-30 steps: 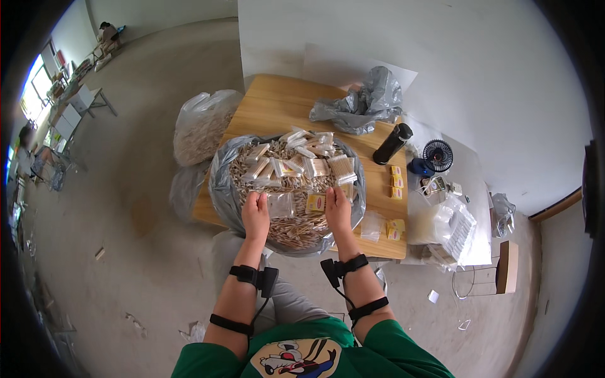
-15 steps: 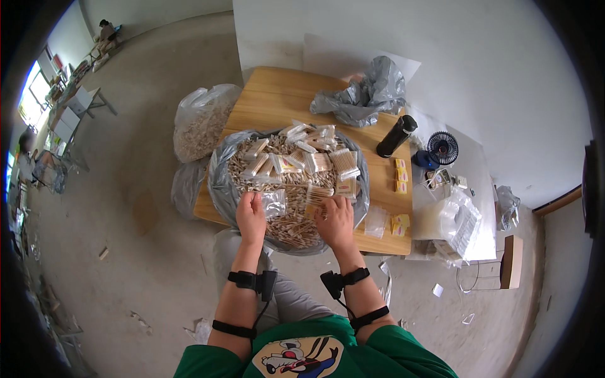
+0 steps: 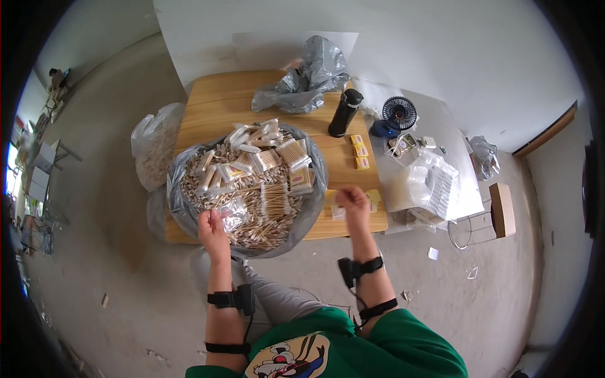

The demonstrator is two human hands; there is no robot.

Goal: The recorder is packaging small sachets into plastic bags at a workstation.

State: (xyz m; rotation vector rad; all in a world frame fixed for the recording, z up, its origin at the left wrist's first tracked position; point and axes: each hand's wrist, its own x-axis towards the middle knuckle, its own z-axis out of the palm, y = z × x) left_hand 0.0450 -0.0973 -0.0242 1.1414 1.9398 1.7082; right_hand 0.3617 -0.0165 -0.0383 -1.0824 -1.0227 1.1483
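Gripping clear packet (image 3: 234,213), left hand (image 3: 212,228); right hand (image 3: 354,203) over table edge (image 3: 353,225).

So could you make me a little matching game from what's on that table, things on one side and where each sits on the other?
Things:
1. black bottle
2. small fan
3. crumpled grey bag
4. clear packet

Places:
A. at the table's far edge
B. in the left hand
C. upright, right of the heap of sticks
D. off the wooden table, right of the bottle

Pairs: 1-C, 2-D, 3-A, 4-B
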